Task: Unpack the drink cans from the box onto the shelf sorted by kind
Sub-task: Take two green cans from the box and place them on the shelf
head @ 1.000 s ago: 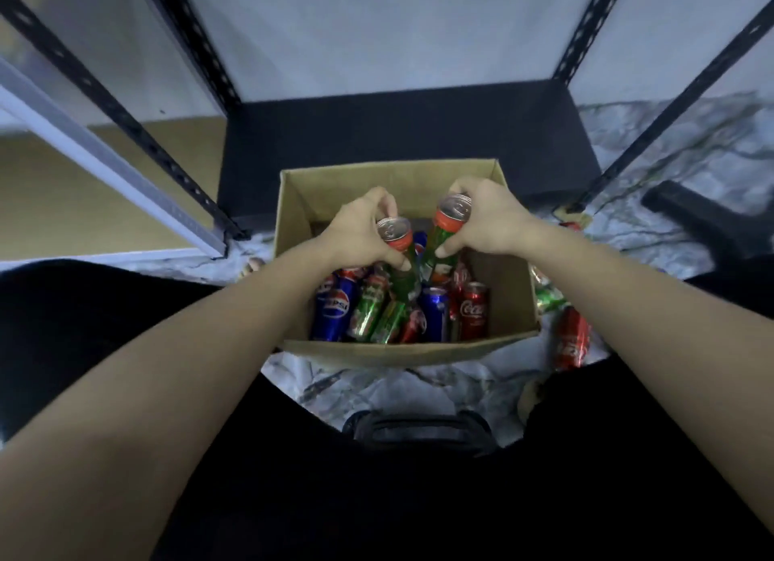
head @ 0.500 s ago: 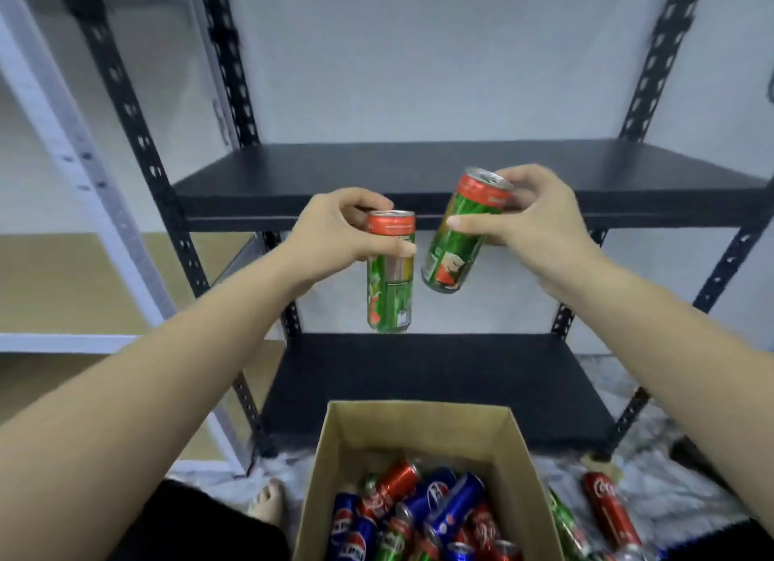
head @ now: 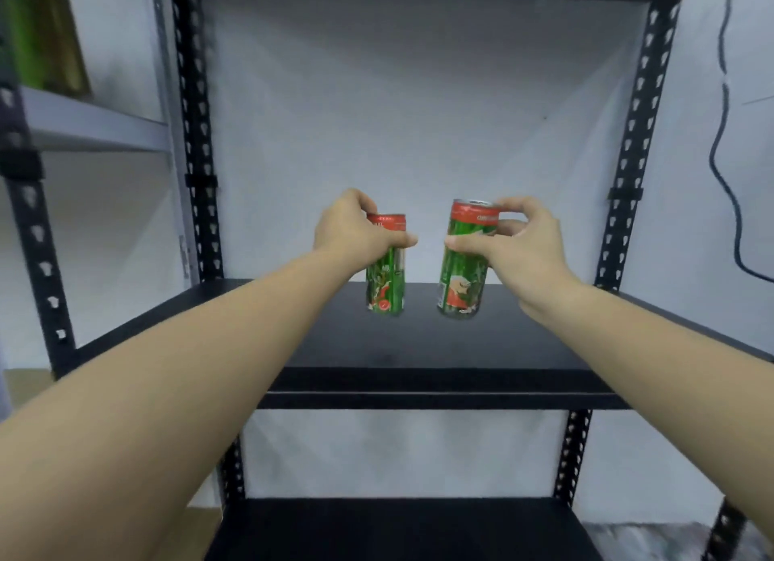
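Each of my hands holds a slim green can with a red top. My left hand (head: 354,229) grips the left green can (head: 386,286) near its top; it hangs upright. My right hand (head: 517,244) grips the right green can (head: 460,282), which tilts slightly. Both cans hover over the back of the black middle shelf (head: 419,342), side by side with a gap between them. I cannot tell whether their bases touch the board. The box is out of view.
Black perforated uprights (head: 197,141) frame the rack on both sides. A lower black shelf (head: 398,531) lies beneath. A grey shelf unit (head: 92,125) stands at the left with a green object on it. A black cable (head: 724,141) hangs on the right wall.
My view has tilted up from the box to the middle shelf. Both hands lifted the two green cans out of the box and carried them up and forward over the shelf board.
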